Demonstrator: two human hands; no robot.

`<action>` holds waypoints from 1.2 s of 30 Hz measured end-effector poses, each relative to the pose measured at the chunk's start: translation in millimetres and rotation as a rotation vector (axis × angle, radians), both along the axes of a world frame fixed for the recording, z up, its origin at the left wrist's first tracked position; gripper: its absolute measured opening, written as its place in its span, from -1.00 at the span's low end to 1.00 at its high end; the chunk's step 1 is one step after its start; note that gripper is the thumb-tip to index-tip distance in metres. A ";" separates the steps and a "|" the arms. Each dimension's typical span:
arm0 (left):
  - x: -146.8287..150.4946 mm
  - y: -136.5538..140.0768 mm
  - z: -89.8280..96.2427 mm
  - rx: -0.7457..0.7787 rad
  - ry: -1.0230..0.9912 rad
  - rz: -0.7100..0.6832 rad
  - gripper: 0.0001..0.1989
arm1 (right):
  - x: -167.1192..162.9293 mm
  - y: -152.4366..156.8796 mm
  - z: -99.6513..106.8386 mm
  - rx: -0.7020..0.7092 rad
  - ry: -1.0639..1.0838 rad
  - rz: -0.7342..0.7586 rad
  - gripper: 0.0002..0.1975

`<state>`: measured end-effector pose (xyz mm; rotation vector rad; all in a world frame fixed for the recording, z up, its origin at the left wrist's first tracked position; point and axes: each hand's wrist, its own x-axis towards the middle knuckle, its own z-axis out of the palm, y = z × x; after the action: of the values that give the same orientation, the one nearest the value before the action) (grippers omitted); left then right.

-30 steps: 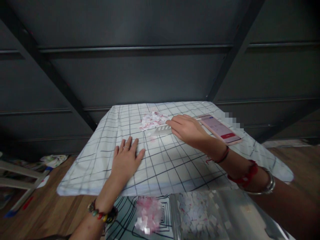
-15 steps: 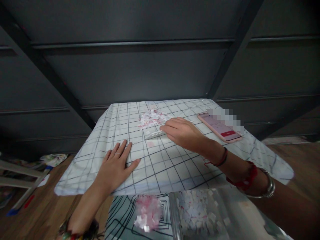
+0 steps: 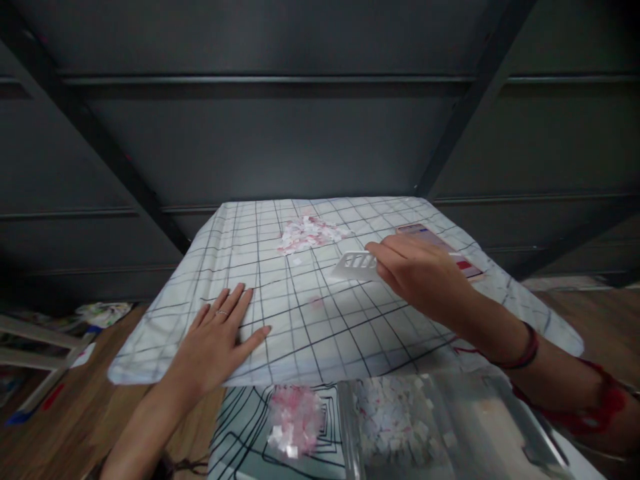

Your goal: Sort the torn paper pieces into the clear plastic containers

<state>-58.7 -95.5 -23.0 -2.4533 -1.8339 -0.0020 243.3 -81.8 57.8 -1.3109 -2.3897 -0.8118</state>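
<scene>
My right hand (image 3: 423,270) is closed around a flat white slotted scraper-like tool (image 3: 355,265), tilted just above or on the checked cloth. Its slotted end points left; my fingers cover the rest. Flat on the cloth at the left lies my left hand (image 3: 217,337), fingers spread, holding nothing. A pile of small white and pink paper-like pieces (image 3: 310,233) sits toward the far side of the table. One loose white piece (image 3: 297,261) lies in front of that pile. A faint pink spot (image 3: 316,302) shows between my hands.
A phone (image 3: 425,235) lies at the right, partly behind my right hand. Near me, a clear plastic box (image 3: 347,433) holds many white pieces, beside a heap of pink and white pieces (image 3: 296,417). The checked tablecloth (image 3: 300,347) meets a dark panel wall (image 3: 280,147).
My right hand has moved right and nearer with the white tool, away from the pile, and now covers part of the phone. My left hand has shifted slightly left, still flat.
</scene>
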 end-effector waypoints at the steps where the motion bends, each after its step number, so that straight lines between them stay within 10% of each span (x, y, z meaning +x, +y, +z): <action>1: -1.5 -1.2 -0.6 0.001 0.001 0.003 -0.27 | -2.9 -3.1 -1.3 -0.016 0.014 0.003 -0.82; 9: -7.7 -7.1 -0.9 -0.005 -0.007 0.029 -0.25 | -34.2 -29.6 2.5 -0.014 0.095 0.244 -0.78; 16: -12.5 -10.6 -4.0 0.043 -0.018 0.010 -0.27 | -40.7 -24.1 3.9 -0.039 0.075 0.112 -0.78; 26: -10.9 -11.6 -1.0 0.033 -0.032 0.017 -0.27 | -45.0 -39.9 11.1 -0.098 0.126 0.483 -0.78; 36: -11.9 -11.8 -4.2 0.058 -0.029 0.011 -0.28 | -27.0 -47.6 6.6 -0.044 0.090 0.190 -0.74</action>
<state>-70.6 -107.3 -27.1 -2.4166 -1.8323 -0.0898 216.3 -129.5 64.4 -1.0901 -2.4271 -0.6359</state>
